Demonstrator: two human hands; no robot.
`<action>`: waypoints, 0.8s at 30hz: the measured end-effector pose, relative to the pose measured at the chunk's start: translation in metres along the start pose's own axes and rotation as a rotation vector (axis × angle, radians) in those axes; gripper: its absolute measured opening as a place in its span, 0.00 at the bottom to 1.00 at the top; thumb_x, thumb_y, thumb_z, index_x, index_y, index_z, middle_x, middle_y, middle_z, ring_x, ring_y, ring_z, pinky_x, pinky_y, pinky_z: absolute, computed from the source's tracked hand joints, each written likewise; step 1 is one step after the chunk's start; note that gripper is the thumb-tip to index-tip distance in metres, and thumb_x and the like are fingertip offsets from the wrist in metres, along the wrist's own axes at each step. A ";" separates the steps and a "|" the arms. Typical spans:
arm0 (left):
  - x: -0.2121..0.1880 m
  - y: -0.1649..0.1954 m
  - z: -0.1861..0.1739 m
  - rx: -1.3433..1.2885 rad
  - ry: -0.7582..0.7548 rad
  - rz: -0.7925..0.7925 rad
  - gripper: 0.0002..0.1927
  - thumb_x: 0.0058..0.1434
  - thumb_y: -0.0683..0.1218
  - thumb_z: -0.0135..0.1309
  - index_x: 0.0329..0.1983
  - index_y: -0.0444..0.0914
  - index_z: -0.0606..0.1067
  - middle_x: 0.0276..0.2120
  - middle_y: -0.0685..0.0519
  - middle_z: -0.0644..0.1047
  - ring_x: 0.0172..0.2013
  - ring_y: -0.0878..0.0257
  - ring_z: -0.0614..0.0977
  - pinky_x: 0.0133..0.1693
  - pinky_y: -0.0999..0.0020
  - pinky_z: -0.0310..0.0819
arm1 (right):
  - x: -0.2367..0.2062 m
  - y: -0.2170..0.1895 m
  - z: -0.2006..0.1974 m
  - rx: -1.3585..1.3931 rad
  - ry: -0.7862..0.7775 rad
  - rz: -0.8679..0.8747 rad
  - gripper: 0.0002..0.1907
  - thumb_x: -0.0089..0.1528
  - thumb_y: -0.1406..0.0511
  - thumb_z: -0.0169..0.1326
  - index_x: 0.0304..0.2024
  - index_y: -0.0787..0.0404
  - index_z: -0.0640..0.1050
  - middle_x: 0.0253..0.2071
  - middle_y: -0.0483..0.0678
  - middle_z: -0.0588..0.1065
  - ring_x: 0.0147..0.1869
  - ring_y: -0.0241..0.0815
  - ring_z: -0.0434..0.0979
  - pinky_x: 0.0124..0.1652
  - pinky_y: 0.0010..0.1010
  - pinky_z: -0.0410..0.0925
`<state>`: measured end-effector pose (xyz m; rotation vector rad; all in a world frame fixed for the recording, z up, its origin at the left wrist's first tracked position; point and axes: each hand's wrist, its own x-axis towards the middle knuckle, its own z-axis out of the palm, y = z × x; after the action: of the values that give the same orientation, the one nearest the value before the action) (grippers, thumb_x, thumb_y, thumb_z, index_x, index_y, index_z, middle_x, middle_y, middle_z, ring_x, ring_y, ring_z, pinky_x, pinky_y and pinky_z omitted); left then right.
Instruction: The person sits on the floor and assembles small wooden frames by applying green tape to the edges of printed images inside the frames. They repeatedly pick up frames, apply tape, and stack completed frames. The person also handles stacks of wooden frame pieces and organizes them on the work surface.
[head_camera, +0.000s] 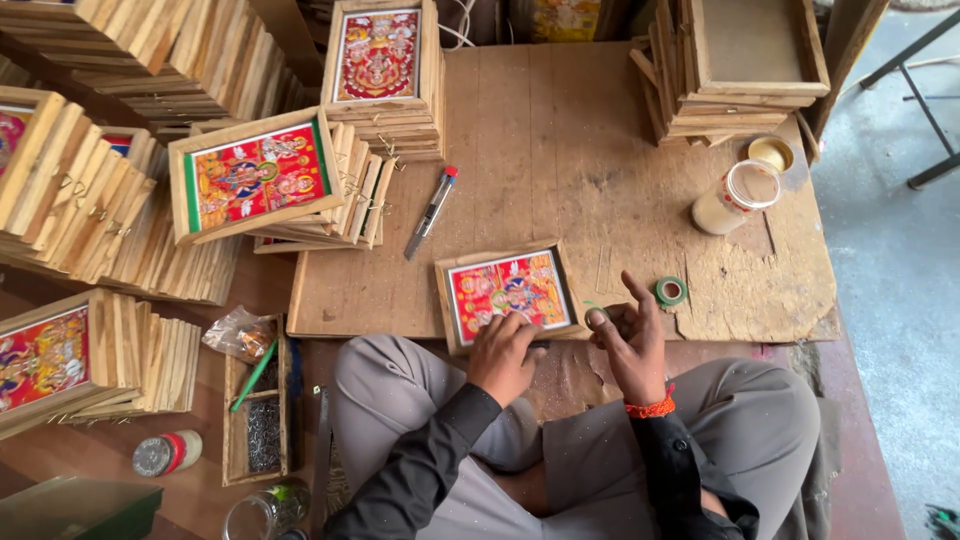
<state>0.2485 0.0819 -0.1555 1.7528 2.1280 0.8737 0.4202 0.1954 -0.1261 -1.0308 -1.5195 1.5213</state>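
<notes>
Grey trousers (760, 420) of a person sitting cross-legged fill the bottom of the view, black sleeves reaching forward over the knees. Left hand (505, 355) rests, fingers curled down, on the near edge of a small framed picture (508, 291), which lies flat at the near edge of the wooden board (560, 140); whether it pinches anything there cannot be told. Right hand (628, 335) hovers just beside the frame's right side, palm turned up, fingers loosely spread and holding nothing that shows; a red thread band (652, 407) circles its wrist. Near that hand, a green tape roll (671, 291) lies on the board. Toward the board's right edge stands a white jar (735, 197), its lid (771, 153) beside it. A utility knife (431, 212) lies left of centre. Stacks of framed pictures (262, 178) crowd the left edge and far corners. Beside the left knee sits a wooden tray (258, 420) of small nails.
</notes>
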 end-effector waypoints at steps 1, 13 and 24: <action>-0.001 0.002 0.006 -0.061 0.025 0.020 0.16 0.57 0.46 0.65 0.47 0.36 0.80 0.42 0.50 0.75 0.46 0.54 0.76 0.50 0.56 0.71 | -0.001 0.000 0.002 0.019 -0.017 -0.012 0.40 0.64 0.68 0.58 0.75 0.64 0.57 0.33 0.49 0.76 0.33 0.33 0.75 0.33 0.25 0.70; 0.031 0.005 0.039 -1.437 -0.136 -0.594 0.11 0.60 0.49 0.63 0.37 0.37 0.79 0.33 0.56 0.80 0.37 0.69 0.84 0.37 0.72 0.82 | -0.022 -0.027 0.016 -0.796 0.099 -0.501 0.29 0.58 0.67 0.65 0.62 0.56 0.74 0.33 0.43 0.78 0.32 0.37 0.78 0.33 0.27 0.70; 0.116 -0.050 0.044 -0.152 0.388 0.070 0.08 0.52 0.46 0.68 0.28 0.42 0.78 0.43 0.56 0.77 0.49 0.52 0.75 0.50 0.53 0.67 | -0.034 -0.009 0.011 -1.123 -0.066 -0.151 0.06 0.60 0.60 0.56 0.37 0.52 0.79 0.33 0.47 0.79 0.36 0.52 0.80 0.33 0.42 0.70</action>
<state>0.2035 0.1998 -0.1987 1.6989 2.1587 1.4564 0.4242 0.1599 -0.1161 -1.3845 -2.4956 0.4995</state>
